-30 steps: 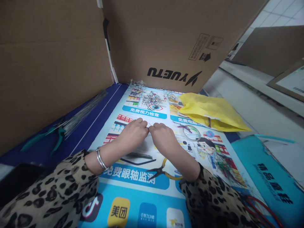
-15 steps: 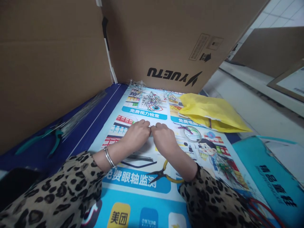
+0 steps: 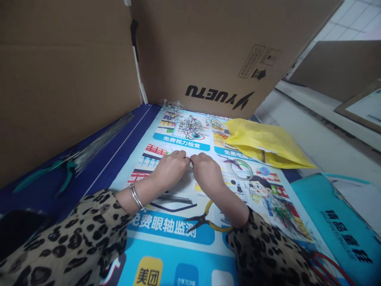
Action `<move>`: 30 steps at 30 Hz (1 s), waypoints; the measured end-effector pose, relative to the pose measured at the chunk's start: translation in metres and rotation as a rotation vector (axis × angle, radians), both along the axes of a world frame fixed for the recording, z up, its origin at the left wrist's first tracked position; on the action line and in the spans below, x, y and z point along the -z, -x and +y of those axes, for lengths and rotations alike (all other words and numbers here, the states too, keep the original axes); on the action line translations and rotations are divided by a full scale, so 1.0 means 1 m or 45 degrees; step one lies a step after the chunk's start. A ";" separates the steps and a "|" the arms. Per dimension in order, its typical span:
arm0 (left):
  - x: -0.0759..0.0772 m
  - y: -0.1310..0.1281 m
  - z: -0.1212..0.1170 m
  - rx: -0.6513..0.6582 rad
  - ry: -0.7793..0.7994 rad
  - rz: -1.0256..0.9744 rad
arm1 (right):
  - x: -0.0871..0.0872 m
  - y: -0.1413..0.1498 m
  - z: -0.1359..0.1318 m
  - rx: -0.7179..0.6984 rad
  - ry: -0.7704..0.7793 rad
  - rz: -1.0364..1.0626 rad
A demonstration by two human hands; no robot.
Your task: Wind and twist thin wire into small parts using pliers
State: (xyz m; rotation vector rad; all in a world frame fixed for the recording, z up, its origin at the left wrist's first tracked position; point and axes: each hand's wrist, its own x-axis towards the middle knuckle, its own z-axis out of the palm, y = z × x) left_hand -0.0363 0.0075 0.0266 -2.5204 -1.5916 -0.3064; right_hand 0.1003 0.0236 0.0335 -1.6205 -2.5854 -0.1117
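Over the middle of the printed sheet, my left hand (image 3: 172, 169) and my right hand (image 3: 207, 171) meet almost fingertip to fingertip, both closed in a pinch. Whatever is between the fingers is too small or hidden to name. Beneath my right forearm lie yellow-handled pliers (image 3: 202, 220) with their jaws apart, pointing left. A small bundle of dark thin wires (image 3: 174, 199) rests under my left wrist. Beyond my right hand is a clear round ring or dish (image 3: 241, 169) with purple and green strands on it.
Teal-handled pliers (image 3: 64, 172) and long thin wires (image 3: 102, 141) lie at left. Tangled wire pieces (image 3: 190, 126) sit at the back before a cardboard wall (image 3: 214, 47). At right are a yellow pouch (image 3: 268, 141), a teal bag (image 3: 336, 222), tangled colored wires (image 3: 284, 216) and red handles (image 3: 327, 266).
Both hands have shifted slightly to the right and stay close together, still pinched. The view has moved a little. The pliers, wires and pouch keep their places on the sheet.
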 end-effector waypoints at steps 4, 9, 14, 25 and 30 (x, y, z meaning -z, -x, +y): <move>0.004 0.004 0.002 -0.031 -0.037 -0.062 | 0.003 -0.004 0.007 -0.032 0.068 0.261; 0.007 0.008 0.006 -0.055 -0.002 -0.216 | 0.008 -0.010 0.014 -0.070 0.165 0.644; 0.008 0.010 0.010 -0.053 0.050 -0.504 | 0.018 -0.012 0.020 -0.061 0.268 0.936; 0.012 0.015 0.016 -0.102 0.187 -0.882 | 0.014 -0.007 0.018 0.126 0.780 1.468; 0.012 0.014 0.018 -0.138 0.314 -1.042 | 0.014 -0.007 0.017 0.122 0.761 1.545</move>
